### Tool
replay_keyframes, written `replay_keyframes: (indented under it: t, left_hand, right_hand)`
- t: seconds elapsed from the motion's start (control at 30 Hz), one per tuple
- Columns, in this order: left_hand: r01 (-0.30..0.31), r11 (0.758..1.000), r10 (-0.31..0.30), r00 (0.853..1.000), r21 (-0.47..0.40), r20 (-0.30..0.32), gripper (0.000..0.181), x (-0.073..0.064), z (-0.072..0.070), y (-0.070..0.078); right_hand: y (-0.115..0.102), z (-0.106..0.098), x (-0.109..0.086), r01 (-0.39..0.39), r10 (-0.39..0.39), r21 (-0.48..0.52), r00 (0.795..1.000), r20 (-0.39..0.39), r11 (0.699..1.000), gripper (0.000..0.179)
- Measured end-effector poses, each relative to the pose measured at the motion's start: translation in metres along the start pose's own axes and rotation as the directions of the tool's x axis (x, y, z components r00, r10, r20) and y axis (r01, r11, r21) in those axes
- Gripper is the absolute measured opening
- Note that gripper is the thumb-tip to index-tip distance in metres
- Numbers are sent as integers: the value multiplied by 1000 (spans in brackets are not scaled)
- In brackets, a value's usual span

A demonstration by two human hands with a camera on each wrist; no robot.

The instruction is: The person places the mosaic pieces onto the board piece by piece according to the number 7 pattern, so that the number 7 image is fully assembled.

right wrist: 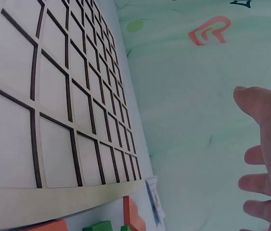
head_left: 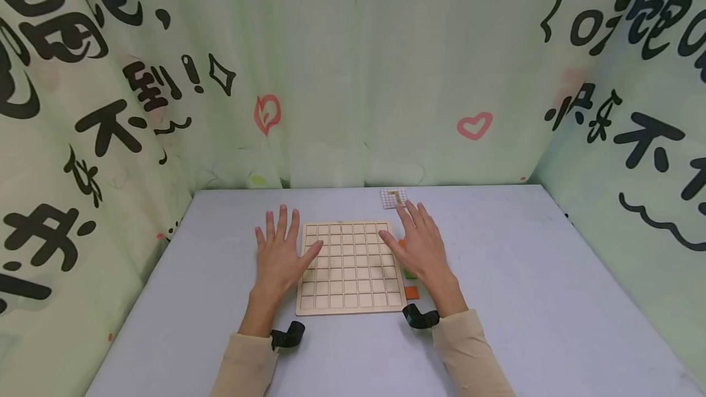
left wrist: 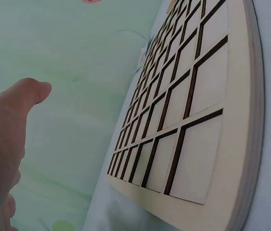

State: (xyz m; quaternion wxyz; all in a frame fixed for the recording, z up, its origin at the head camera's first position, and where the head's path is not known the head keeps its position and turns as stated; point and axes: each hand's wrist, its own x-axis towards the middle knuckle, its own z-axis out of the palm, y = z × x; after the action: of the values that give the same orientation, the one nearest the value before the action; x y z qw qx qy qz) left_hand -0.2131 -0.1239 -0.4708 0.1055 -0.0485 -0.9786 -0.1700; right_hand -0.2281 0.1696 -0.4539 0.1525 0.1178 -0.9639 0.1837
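Curtains [head_left: 331, 72] back the table [head_left: 518, 287], where the empty left hand [head_left: 280, 263] and right hand [head_left: 426, 249], fingers spread, flank the grid board [head_left: 350, 271], seemingly before starting, an orange block [head_left: 412, 293] likely needing a pinch.

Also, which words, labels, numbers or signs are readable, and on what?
"不": curtain, left side.
"!": curtain, left side.
"不": curtain, right side.
Drawn signs: black star outline, red hearts, curtain.
Other curtain characters: too distorted or cut off to read.
Gridded card: any print too small.
Wooden board: none seen.
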Motion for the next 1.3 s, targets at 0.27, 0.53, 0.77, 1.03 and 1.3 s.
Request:
replay_keyframes:
  t: [0.27, 0.53, 0.77, 1.03, 1.3]
  left_hand:
    - [16, 1000, -15, 1000, -15, 21, 92, 0, -3, -2]
    - [28, 999, -26, 999, -39, 43, 94, -7, -4, -8]
    - [11, 996, -10, 1000, -85, 21, 95, -5, -5, -8]
    - [11, 996, -9, 999, -84, 35, 97, -5, -1, -10]
    - [15, 994, -8, 998, -106, 65, 98, -6, 2, -14]
  right_hand:
    - [1, 2, 0, -5, 5, 20, 1000, -18, 1000, 76]
    - [1, 5, -4, -35, 33, 43, 999, 38, 998, 77]
    - [4, 4, -1, -35, 34, 41, 999, 28, 999, 77]
    - [7, 4, -2, -42, 40, 71, 999, 29, 997, 76]
    - [9, 4, -1, -45, 43, 70, 999, 27, 997, 74]
